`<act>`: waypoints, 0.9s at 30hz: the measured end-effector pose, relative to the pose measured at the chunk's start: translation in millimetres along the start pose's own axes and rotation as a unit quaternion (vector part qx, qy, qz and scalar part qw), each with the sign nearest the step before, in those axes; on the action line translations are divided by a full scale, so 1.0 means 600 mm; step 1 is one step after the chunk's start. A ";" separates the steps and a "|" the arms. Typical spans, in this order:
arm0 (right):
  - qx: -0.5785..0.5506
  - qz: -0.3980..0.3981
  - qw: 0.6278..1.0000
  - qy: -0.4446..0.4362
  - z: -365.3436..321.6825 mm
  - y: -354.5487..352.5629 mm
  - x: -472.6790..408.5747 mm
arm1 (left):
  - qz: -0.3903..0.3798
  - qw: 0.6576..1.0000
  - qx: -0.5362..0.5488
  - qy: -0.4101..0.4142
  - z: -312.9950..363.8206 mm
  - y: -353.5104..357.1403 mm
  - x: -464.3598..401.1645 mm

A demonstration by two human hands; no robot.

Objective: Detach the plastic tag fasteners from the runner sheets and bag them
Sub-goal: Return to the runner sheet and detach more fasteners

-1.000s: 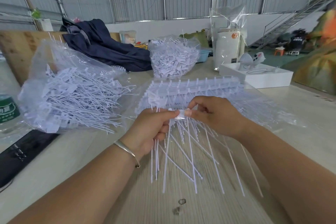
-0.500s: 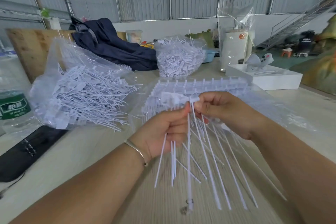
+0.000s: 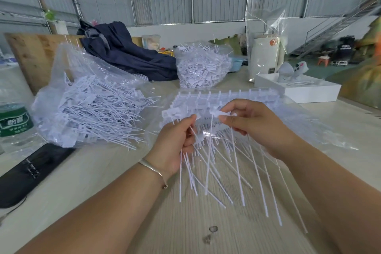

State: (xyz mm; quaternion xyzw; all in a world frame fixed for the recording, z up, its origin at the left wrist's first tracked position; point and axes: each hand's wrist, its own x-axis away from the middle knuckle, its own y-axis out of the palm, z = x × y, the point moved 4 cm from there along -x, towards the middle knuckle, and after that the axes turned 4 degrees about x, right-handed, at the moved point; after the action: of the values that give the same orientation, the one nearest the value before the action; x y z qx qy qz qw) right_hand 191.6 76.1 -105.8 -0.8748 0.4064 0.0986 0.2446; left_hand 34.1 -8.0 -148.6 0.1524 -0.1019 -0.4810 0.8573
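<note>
My left hand (image 3: 175,144) grips a small bundle of detached white tag fasteners (image 3: 188,171), their thin tails hanging down toward the table. My right hand (image 3: 251,126) pinches the head end of the runner sheet (image 3: 237,175), whose remaining fasteners fan out downward. The two hands sit a little apart above the table. Behind them lies a stack of runner sheets (image 3: 208,99) on clear plastic. A clear bag of loose fasteners (image 3: 86,107) lies to the left, and a fuller bag of fasteners (image 3: 203,66) stands farther back.
A green-labelled water bottle (image 3: 14,119) and a black flat object (image 3: 31,171) are at the left edge. A dark blue garment (image 3: 125,53) lies at the back. A white box (image 3: 299,90) and a bagged white canister (image 3: 266,55) stand at the back right.
My hands have come apart: the left drew down and left with its bundle, while the right stays on the runner sheet's head end. The view shifted slightly.
</note>
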 end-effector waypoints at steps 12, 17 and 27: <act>0.198 -0.052 0.978 -0.027 0.004 0.016 0.005 | -0.037 0.997 0.025 -0.064 -0.008 0.008 0.000; 0.210 -0.045 0.977 -0.016 0.007 0.014 0.005 | -0.021 0.999 0.017 -0.038 0.007 0.001 -0.002; 0.196 -0.041 0.979 -0.030 0.007 0.014 0.005 | -0.044 0.996 -0.059 -0.044 -0.005 0.009 -0.001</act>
State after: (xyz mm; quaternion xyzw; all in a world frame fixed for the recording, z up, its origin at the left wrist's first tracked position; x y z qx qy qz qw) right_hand 187.2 71.4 -113.3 -0.8225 0.3742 0.0331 0.4270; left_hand 38.9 -4.7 -149.4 0.0843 -0.1040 -0.5296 0.8376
